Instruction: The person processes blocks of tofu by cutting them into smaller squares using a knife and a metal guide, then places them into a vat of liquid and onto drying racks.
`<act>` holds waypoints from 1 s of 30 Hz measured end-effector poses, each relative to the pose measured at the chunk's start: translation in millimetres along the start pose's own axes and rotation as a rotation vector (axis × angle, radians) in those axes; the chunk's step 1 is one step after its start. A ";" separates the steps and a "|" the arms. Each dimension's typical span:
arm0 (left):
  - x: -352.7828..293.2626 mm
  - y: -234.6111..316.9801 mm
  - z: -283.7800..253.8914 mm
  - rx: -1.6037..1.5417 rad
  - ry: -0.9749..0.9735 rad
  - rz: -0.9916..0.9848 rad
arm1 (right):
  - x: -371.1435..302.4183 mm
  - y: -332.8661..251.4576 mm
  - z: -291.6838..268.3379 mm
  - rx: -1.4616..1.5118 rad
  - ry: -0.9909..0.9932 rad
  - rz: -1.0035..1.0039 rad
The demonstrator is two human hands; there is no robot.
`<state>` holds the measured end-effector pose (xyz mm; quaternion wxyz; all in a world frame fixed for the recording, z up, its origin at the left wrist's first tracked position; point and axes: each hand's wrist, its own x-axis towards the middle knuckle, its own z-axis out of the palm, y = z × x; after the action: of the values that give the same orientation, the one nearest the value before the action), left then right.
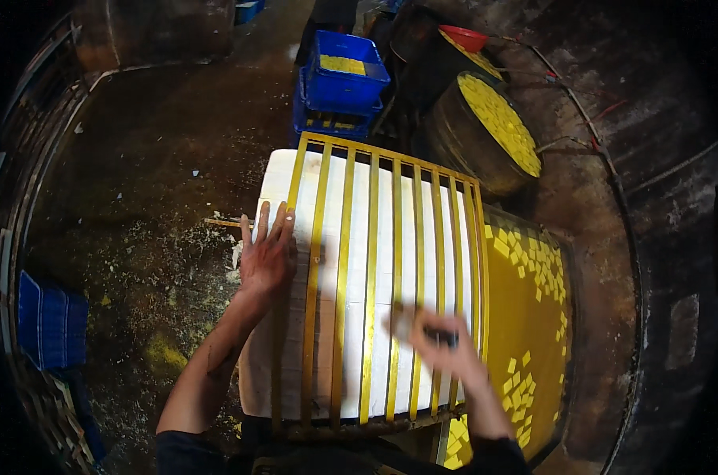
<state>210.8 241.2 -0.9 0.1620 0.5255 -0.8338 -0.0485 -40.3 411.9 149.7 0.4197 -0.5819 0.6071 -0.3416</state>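
A large white slab (327,269), soft-looking and marked with faint cross lines, lies in front of me. On top of it rests a yellow slatted frame (345,285), its long bars running away from me. My left hand (268,255) is spread over the frame's left side, fingertips on the outer bar and the slab's edge. Over the right-middle bars, my right hand (446,347) grips a short tool with a dark handle (407,323). Motion blurs this hand and tool, so the tool's exact kind and whether it touches the slab cannot be made out.
Right of the slab is a vat of yellow liquid (521,328) with floating yellow squares. Beyond stand a round barrel heaped with yellow pieces (497,119), a red basin (463,37) and stacked blue crates (344,91). Another blue crate (51,323) sits far left. A person (331,16) stands behind.
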 end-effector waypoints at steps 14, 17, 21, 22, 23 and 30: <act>7.6 32.9 -5.1 -0.130 0.203 0.078 | 246.5 2.1 -44.1 -0.541 0.440 -0.414; 6.7 29.3 -5.2 -0.127 0.225 0.059 | 237.0 3.3 -38.7 -0.766 0.414 -0.450; -6.9 -8.8 6.1 -0.068 0.261 0.001 | 86.0 -19.8 29.9 -0.132 -0.010 0.012; -3.8 -3.0 7.3 -0.091 0.266 0.014 | 30.1 -29.1 33.6 -0.058 -0.066 0.034; 0.2 5.3 7.2 -0.106 0.281 0.023 | -8.7 -31.6 34.8 -0.075 -0.134 0.132; 1.1 4.1 3.0 -0.088 0.302 0.023 | 7.4 -70.0 35.1 0.019 -0.086 -0.058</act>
<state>205.9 241.7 -2.4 0.3090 0.5095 -0.8031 -0.0036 21.1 400.9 197.6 0.4409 -0.6094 0.5681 -0.3340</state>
